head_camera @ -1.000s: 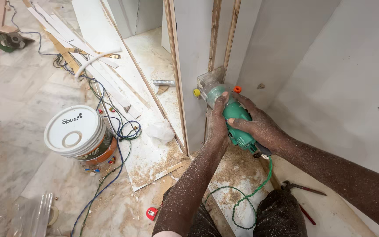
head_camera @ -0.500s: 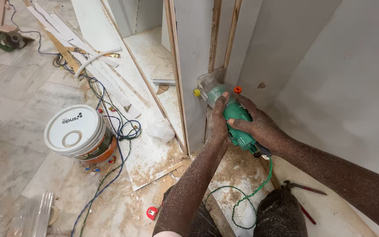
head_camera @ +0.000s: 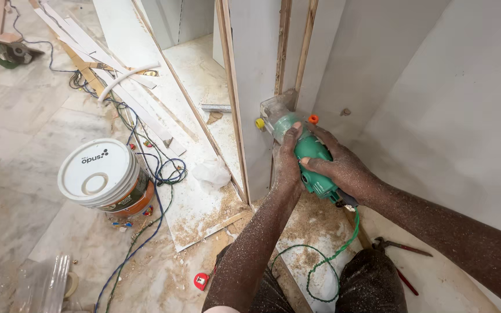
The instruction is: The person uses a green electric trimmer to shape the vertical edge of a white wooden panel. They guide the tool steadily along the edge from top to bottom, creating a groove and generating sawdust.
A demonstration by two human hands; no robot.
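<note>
Both of my hands grip a green hand-held trimmer router (head_camera: 310,155). My left hand (head_camera: 287,161) wraps its left side and my right hand (head_camera: 343,168) wraps its right side and back. The tool's clear base (head_camera: 273,108) presses against the raw wooden edge of an upright white panel (head_camera: 262,69). A yellow knob and an orange knob stick out on either side of the base. A green cord (head_camera: 326,262) runs down from the tool across the dusty board. Sawdust covers my forearms.
A white lidded bucket (head_camera: 101,174) stands on the floor at left, with tangled blue and black cables (head_camera: 146,208) beside it. White strips and boards (head_camera: 117,75) lie behind. Pliers with red handles (head_camera: 400,248) rest at lower right. A small red object (head_camera: 202,281) lies near my knee.
The hands and router hold almost the same place on the panel edge; no clear movement shows.
</note>
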